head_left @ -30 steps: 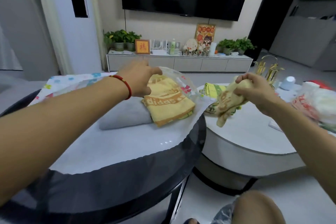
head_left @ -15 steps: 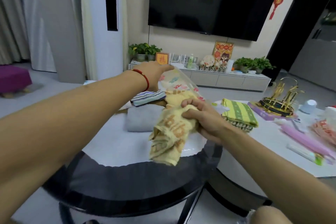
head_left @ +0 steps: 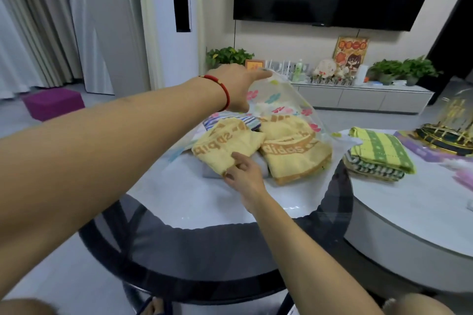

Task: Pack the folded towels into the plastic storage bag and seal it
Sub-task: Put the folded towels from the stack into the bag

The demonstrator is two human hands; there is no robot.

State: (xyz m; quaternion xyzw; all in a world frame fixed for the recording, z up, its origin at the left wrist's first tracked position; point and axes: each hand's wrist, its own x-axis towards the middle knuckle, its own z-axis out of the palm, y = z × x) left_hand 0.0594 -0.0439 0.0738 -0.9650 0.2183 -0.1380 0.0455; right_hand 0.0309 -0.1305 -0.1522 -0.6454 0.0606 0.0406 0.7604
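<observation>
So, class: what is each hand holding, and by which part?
Left hand lifts the plastic bag by its top edge; right hand pinches the yellow towel at its near edge.

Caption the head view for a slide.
Left hand lifts the bag mouth while the right hand pinches a yellow towel at the opening; green towels wait on the white table.

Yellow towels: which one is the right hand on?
The left yellow towel, its near edge pinched by the right hand; the right yellow towel lies untouched.

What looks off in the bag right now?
The left yellow towel in the plastic bag lies askew and rumpled, riding onto the gray towel; the right yellow towel lies flat. Nothing spilled or damaged.
</observation>
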